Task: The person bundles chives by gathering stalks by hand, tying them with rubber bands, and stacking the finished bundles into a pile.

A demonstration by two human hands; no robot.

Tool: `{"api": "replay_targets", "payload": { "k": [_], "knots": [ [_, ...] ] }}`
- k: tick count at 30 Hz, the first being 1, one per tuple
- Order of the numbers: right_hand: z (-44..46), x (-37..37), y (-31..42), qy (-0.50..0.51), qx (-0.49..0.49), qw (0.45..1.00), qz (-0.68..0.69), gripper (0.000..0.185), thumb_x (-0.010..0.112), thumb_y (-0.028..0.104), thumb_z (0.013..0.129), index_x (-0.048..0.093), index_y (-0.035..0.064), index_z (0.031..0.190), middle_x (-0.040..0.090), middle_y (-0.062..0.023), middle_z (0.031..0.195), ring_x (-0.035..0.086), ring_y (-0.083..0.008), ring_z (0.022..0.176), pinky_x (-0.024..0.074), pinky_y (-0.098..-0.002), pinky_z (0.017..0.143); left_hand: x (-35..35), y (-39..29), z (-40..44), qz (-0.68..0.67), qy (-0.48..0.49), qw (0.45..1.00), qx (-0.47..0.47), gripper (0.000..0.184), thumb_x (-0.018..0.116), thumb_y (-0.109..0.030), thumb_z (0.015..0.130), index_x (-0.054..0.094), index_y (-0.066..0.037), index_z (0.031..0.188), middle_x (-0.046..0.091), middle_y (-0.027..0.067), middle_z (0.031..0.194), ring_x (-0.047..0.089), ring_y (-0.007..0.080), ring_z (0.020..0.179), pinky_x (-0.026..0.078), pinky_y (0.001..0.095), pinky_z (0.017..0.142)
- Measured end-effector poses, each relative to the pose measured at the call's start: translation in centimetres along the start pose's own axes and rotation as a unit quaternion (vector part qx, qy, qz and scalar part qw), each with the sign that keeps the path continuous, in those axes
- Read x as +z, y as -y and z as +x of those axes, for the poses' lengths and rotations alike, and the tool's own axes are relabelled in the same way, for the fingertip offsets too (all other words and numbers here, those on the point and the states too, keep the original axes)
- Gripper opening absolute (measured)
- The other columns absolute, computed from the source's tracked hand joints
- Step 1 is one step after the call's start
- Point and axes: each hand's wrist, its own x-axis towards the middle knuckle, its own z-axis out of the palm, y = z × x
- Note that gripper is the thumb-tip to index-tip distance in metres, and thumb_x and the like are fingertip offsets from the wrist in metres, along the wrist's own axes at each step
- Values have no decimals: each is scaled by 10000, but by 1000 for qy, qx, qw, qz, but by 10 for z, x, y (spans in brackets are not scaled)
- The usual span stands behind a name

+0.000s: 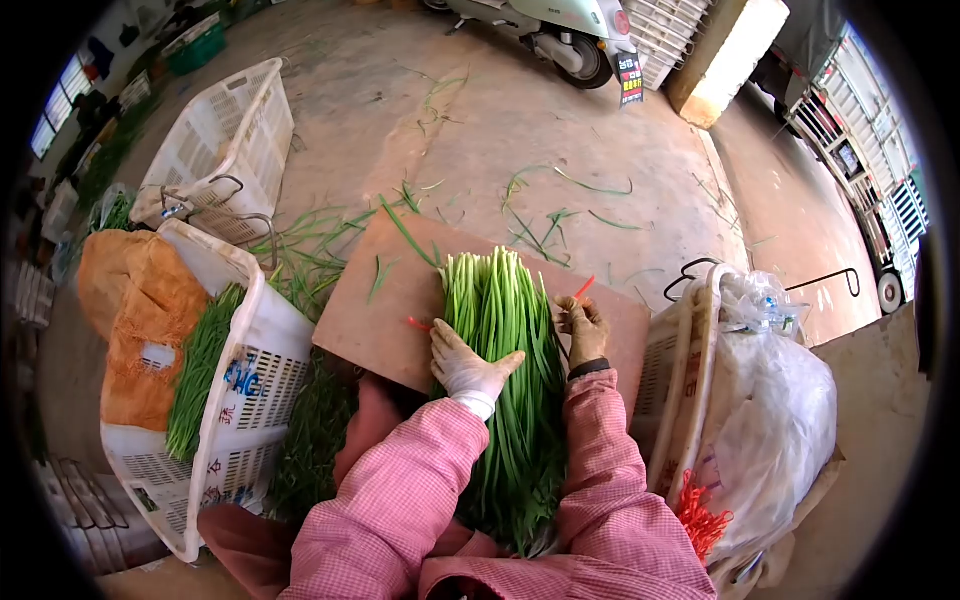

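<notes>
- Concrete floor (480,150), strewn with green scraps (540,230), spreads in front of a person in pink checked sleeves.
- Bundle (510,390) of long green stems: it lies before the person, pale ends pointing away on a board, leafy ends toward the lap, perhaps to keep the pale ends level.
- Left hand (470,365): palm down across the bundle, thumb spread wide from the fingers, apparently pressing the stems so they stay together.
- Right hand (583,330): just beside the bundle's right edge, fingertips seemingly pinching a red tie (585,287). More red shows at the left edge, so the tie probably passes underneath; that stretch is hidden.
- Board (385,320): under the bundle's upper part, likely for flat support.
- Left crate (282,345): near the left arm, holding more greens (205,375), with an orange cloth (140,330) over it.
- Right crate (703,385): near the right arm, with a plastic bag (770,430) and red strands (703,518), seemingly within easy reach.
- Farther off: another crate (255,130), a scooter (560,45) and, rightmost, a truck (880,150).
</notes>
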Motion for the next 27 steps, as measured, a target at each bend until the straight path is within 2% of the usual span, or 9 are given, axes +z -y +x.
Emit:
{"api": "replay_targets", "payload": {
  "k": [2,5,8,10,12,14,17,21,27],
  "knots": [
    [-17,9,5,111,-48,988,97,131,554,150,820,593,35,869,617,-51,769,541,-90,596,391,-186,517,-1,1,1,-7,4,1000,4,1237,728,-543,484,-5,5,1317,144,212,1354,151,306,1259,134,431,1014],
    [-23,17,5,148,-59,986,56,148,527,109,835,582,16,937,617,-53,772,546,-95,614,415,-190,552,-5,8,3,-83,32,996,7,1266,676,-648,462,15,10,1318,122,222,1358,108,321,1271,108,441,1018],
    [-23,19,5,138,-61,988,26,153,527,94,835,587,-1,939,601,-24,751,528,-77,623,422,-186,576,-18,10,1,-406,-39,913,-10,965,616,-518,682,89,-35,1330,140,184,1366,113,295,1274,122,385,1032],
    [-25,20,7,139,-69,987,30,140,532,99,833,596,9,921,589,-2,737,517,-67,621,413,-181,567,8,30,22,-563,-164,810,-14,630,512,-260,842,161,-39,1315,371,132,1239,387,253,1122,334,350,931],
    [-23,18,5,146,-84,985,28,135,541,112,831,597,15,906,585,5,738,513,-64,618,404,-178,559,6,38,37,-651,-167,718,-184,480,474,-160,859,266,-9,1264,461,128,1147,495,232,1004,394,317,866],
    [-20,19,2,129,-85,987,35,136,542,116,831,597,16,904,583,7,738,512,-63,623,405,-180,565,13,46,50,-657,-169,698,-229,453,473,-98,844,293,2,1248,515,146,1029,564,224,769,459,290,705],
    [-16,14,1,143,-89,985,24,137,545,118,828,597,16,904,582,7,735,511,-64,622,405,-180,570,32,54,62,-596,-192,746,-226,371,565,-90,787,485,13,1135,597,77,808,542,135,722,443,227,663],
    [-17,13,0,151,-98,984,6,134,548,109,825,598,12,903,579,11,738,508,-64,632,402,-177,587,21,45,63,-516,-170,823,-167,269,611,-95,748,589,23,989,614,97,896,549,138,763,444,241,712],
    [-21,16,3,153,-118,981,-5,131,568,78,807,605,-3,903,585,15,774,514,-65,678,412,-186,631,24,47,75,-509,-111,835,-175,248,619,-127,747,612,-2,961,620,106,907,561,147,772,442,244,726]
  ]
}}
